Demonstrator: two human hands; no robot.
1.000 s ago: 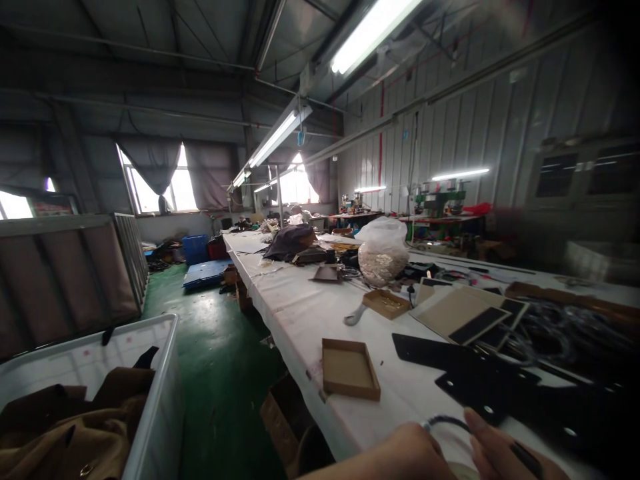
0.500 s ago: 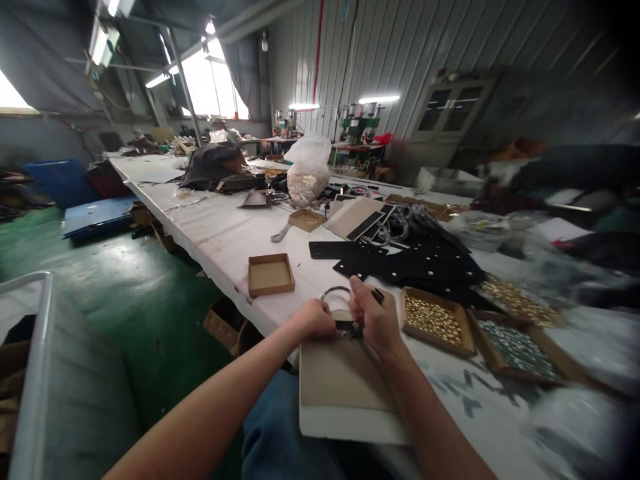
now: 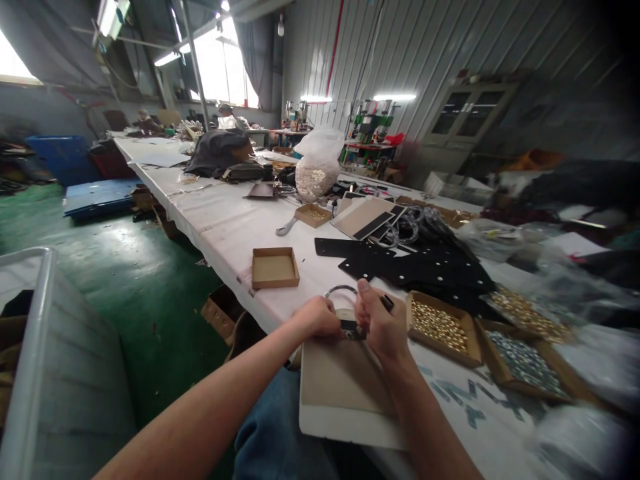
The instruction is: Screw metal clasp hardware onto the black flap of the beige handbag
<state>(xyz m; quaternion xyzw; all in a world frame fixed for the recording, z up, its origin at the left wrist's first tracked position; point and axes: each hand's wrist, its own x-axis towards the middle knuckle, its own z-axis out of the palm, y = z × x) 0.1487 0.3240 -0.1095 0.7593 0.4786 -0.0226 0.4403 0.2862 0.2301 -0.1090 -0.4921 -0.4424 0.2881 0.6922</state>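
A beige, pale-edged board (image 3: 345, 380) lies over my lap at the table edge. My left hand (image 3: 320, 317) is closed at its upper end, fingers pinched beside a dark strip (image 3: 353, 326) with small metal parts. My right hand (image 3: 383, 323) is wrapped around a black-handled tool (image 3: 387, 303), whose handle end sticks out above the fist. Its working end is hidden by the fingers near the dark strip. A thin curved loop (image 3: 341, 289) rises beyond the board's top, between both hands.
To the right are cardboard trays of gold-coloured pieces (image 3: 435, 325) and silver-coloured pieces (image 3: 525, 363). A shallow cardboard box (image 3: 275, 268) sits ahead. Black sheets with studs (image 3: 420, 263) spread beyond my right hand. At left stands a grey bin (image 3: 75, 347).
The camera view has shifted slightly, so the table and its contents appear a little displaced. Both hands stay at the board's upper end with the same grips.
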